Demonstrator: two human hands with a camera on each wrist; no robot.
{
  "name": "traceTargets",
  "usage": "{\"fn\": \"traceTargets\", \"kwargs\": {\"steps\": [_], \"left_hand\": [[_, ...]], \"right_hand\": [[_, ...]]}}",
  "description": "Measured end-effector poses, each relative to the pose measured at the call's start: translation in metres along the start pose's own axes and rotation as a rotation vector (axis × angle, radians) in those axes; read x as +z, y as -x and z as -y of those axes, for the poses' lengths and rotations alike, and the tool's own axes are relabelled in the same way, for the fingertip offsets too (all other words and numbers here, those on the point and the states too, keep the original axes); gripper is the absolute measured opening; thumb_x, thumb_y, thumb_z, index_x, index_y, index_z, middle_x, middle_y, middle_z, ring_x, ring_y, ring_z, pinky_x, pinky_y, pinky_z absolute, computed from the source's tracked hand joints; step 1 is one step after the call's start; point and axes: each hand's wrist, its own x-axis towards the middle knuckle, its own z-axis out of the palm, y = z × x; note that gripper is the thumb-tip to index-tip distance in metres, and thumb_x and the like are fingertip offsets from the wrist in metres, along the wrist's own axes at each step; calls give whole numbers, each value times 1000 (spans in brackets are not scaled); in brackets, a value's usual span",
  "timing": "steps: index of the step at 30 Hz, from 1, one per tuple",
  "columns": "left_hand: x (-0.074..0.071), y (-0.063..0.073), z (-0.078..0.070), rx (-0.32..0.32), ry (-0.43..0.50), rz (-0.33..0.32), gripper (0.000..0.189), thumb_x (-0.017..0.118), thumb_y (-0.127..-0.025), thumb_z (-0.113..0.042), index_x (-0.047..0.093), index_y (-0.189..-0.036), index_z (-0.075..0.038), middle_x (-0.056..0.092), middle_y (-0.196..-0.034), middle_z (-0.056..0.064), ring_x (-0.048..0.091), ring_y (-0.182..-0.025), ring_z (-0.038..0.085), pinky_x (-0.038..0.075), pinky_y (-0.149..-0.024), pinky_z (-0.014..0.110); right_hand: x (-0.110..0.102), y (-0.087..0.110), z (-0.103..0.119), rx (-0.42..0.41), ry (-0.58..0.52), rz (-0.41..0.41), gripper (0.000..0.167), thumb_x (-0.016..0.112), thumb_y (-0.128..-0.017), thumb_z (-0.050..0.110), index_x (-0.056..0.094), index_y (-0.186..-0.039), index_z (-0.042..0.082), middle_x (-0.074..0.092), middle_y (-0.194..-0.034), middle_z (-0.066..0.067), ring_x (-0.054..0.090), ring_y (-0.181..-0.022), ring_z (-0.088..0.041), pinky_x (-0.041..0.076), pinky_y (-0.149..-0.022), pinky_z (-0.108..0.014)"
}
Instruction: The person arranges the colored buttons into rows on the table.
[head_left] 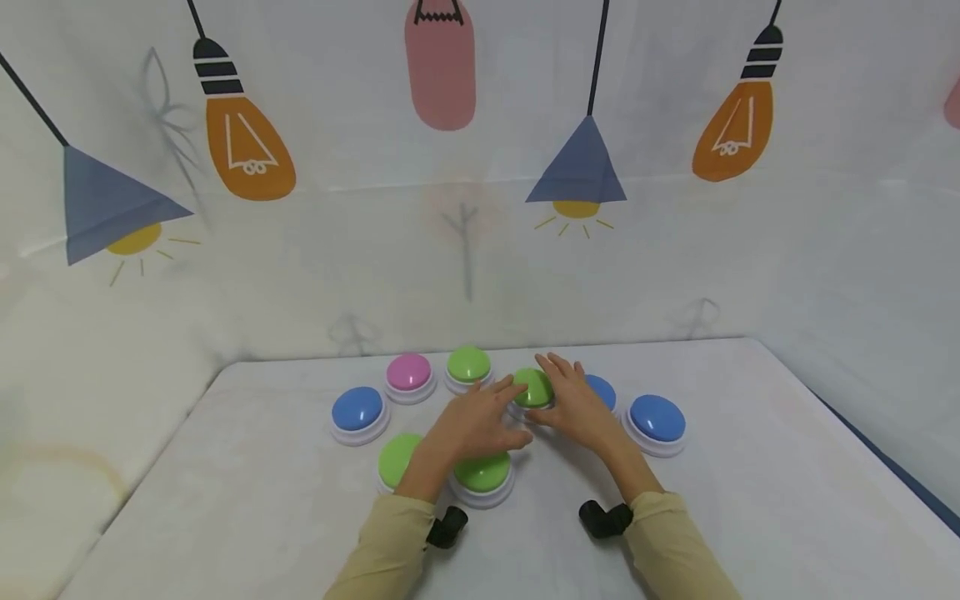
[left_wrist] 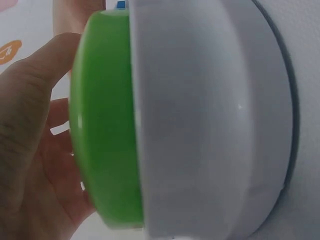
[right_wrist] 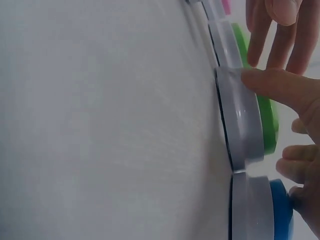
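A green dome button [head_left: 531, 388] with a white base sits between my two hands. My right hand [head_left: 579, 408] is at its right side, fingers extended. In the right wrist view, the right thumb [right_wrist: 280, 87] lies at the white base's edge; whether it presses is unclear. My left hand [head_left: 472, 427] is spread at the button's left, fingertips near its dome; contact cannot be made out. Under the left hand is another green button [head_left: 482, 475], which fills much of the left wrist view. A blue button [head_left: 602, 390] is partly hidden behind the right hand.
Around them on the white table [head_left: 750, 500] stand a back green button [head_left: 468, 364], a pink button [head_left: 408, 372], a left blue button [head_left: 357, 409], a right blue button [head_left: 657, 418] and a front-left green button [head_left: 397, 458]. A lamp-patterned cloth [head_left: 337, 250] hangs behind.
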Motion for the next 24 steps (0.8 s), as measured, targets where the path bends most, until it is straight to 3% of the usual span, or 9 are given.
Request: {"fn": "traceTargets", "kwargs": {"steps": [7, 12, 16, 24], "left_hand": [[5, 0, 3, -18, 25, 24, 68, 66, -88, -48, 49, -147, -18, 39, -157, 7, 41, -140, 37, 40, -110, 52], [7, -1, 3, -26, 20, 22, 67, 65, -89, -48, 49, -147, -18, 38, -157, 5, 41, -141, 32, 39, -112, 49], [8, 0, 3, -22, 20, 16, 66, 66, -89, -48, 50, -146, -19, 38, -157, 5, 43, -140, 31, 41, -111, 48], [11, 1, 2, -23, 29, 17, 66, 66, -89, -49, 50, -146, -20, 38, -157, 5, 42, -140, 32, 47, -104, 47]], "right_hand": [[4, -12, 0, 30, 55, 66, 97, 79, -82, 40, 29, -152, -4, 33, -153, -30, 30, -143, -45, 9, -120, -60], [6, -13, -1, 13, 96, 102, 89, 75, -85, 42, 34, -150, -3, 46, -147, -25, 40, -140, -38, 5, -120, -60], [5, -12, -1, -3, 116, 96, 80, 75, -86, 39, 41, -147, -1, 51, -143, -23, 44, -137, -37, 6, -120, -61], [7, -9, -1, -1, 114, 81, 79, 77, -85, 39, 44, -145, -2, 53, -140, -23, 47, -134, -37, 8, -120, -61]]}}
